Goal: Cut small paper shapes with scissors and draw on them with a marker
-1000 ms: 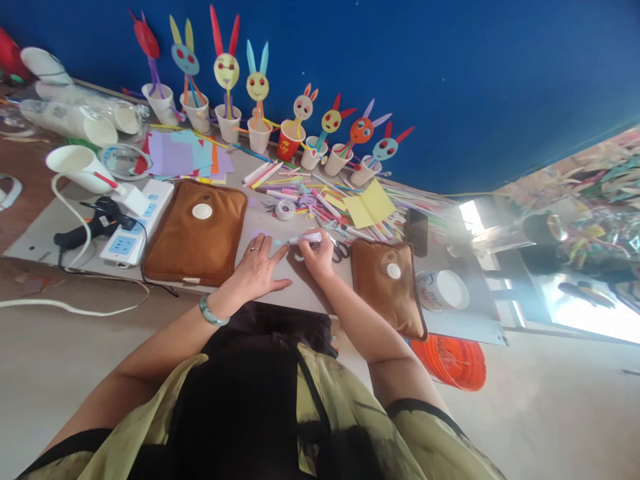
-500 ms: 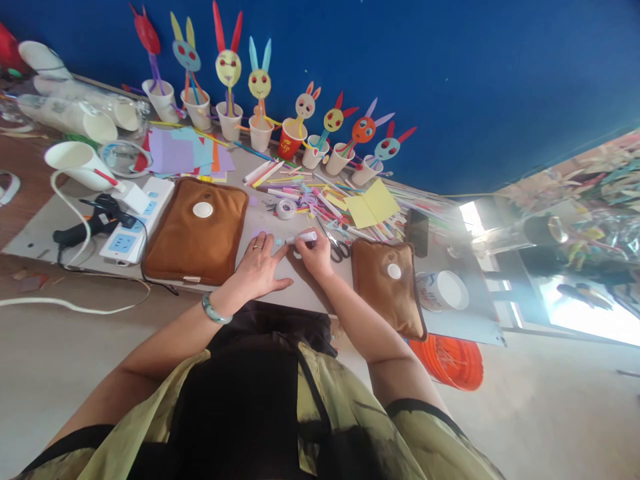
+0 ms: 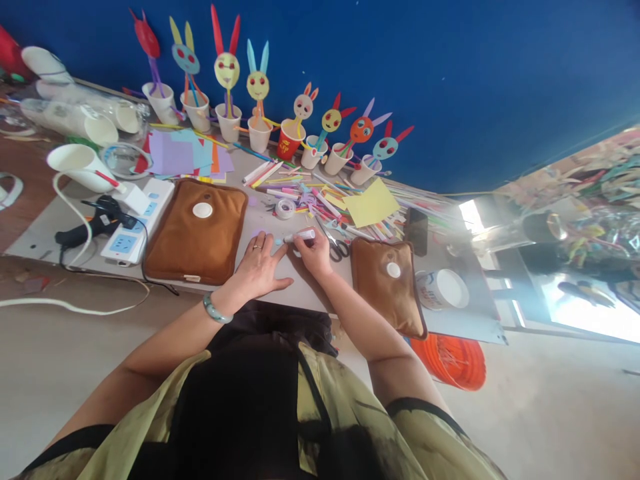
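My left hand (image 3: 259, 265) lies flat on the grey table (image 3: 295, 293), fingers spread and a ring on one of them. Close to its fingertips is a small pale blue paper piece (image 3: 279, 243), partly covered. In my right hand (image 3: 315, 255) a white marker (image 3: 303, 235) is pinched, its tip pointing left toward the left fingertips. Whether the tip touches the paper I cannot tell. Beside the right hand lie black-handled scissors (image 3: 340, 250). A roll of tape (image 3: 285, 209) sits just beyond both hands.
Brown cushioned warmers (image 3: 197, 233) (image 3: 385, 287) flank my hands. A power strip (image 3: 131, 230) and a black glue gun (image 3: 95, 223) are at left. Paper rabbits in cups (image 3: 260, 133) line the blue wall. Markers, yellow paper (image 3: 373, 202), a phone (image 3: 417, 232) and a white tub (image 3: 443, 289) lie around.
Both hands stay in nearly the same place, the marker still in the right one. The view has shifted very slightly.
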A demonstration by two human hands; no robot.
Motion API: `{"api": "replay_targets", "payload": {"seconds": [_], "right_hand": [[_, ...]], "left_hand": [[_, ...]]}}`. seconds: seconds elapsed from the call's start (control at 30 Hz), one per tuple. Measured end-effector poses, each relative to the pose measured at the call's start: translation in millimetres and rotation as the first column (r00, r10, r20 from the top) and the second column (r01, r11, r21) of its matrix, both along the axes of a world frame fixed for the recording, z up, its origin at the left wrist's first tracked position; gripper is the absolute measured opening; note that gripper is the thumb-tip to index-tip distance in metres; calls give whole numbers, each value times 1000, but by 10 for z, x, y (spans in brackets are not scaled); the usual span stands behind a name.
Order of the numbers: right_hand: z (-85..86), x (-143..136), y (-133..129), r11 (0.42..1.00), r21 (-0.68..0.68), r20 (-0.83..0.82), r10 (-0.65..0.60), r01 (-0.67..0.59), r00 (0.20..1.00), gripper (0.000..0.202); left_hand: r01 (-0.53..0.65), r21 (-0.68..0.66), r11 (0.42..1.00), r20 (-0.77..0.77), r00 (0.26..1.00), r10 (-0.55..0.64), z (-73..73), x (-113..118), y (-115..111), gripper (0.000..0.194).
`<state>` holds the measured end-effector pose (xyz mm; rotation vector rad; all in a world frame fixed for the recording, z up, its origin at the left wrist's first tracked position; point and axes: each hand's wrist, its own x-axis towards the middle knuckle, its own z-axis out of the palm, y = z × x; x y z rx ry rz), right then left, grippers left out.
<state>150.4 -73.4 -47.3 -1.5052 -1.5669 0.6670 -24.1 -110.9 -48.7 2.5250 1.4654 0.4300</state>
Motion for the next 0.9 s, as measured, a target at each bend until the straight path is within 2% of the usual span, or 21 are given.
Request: {"api": "replay_targets", "payload": {"seconds": [0.1, 0.2, 0.3, 0.37, 0.47, 0.6, 0.67, 0.77, 0.83, 0.9], "right_hand": [[-15, 2, -2, 1000, 0, -67, 2, -2, 998, 22], [-25, 3, -5, 998, 29, -154, -52, 57, 987, 25], [-21, 21, 0, 990, 77, -142, -108, 120, 984, 23], [-9, 58, 19, 990, 85, -69, -109, 115, 992, 19], [27, 158, 72, 995, 60, 128, -88, 81, 988, 12], [94, 310, 126, 997, 26, 389, -81, 77, 917, 11], [131, 358, 125, 997, -19, 465, -55, 72, 884, 10], [193, 374, 87, 995, -79, 556, -4, 58, 831, 9], [240, 347, 44, 998, -57, 605, 14, 26, 796, 11], [285, 292, 1, 999, -16, 630, 33, -29, 776, 12]], "left_hand": [[-1, 8, 1000, -1, 1000, 1, 14, 4, -1, 81], [-3, 10, 1000, 8, 1000, 3, 15, 2, -6, 82], [1, 13, 1000, 16, 1000, -1, 4, -11, -18, 81], [9, 18, 1000, 26, 1000, -9, -6, -26, -31, 80], [28, 19, 999, 51, 998, -29, -14, -62, -51, 75], [74, 29, 997, 91, 993, -76, 6, -129, -54, 71], [90, 30, 995, 113, 989, -93, 28, -164, -45, 66], [88, 18, 996, 156, 984, -90, 64, -208, -26, 48], [73, 15, 997, 200, 977, -75, 85, -234, -7, 35], [53, 25, 998, 241, 969, -58, 107, -260, 25, 31]]}}
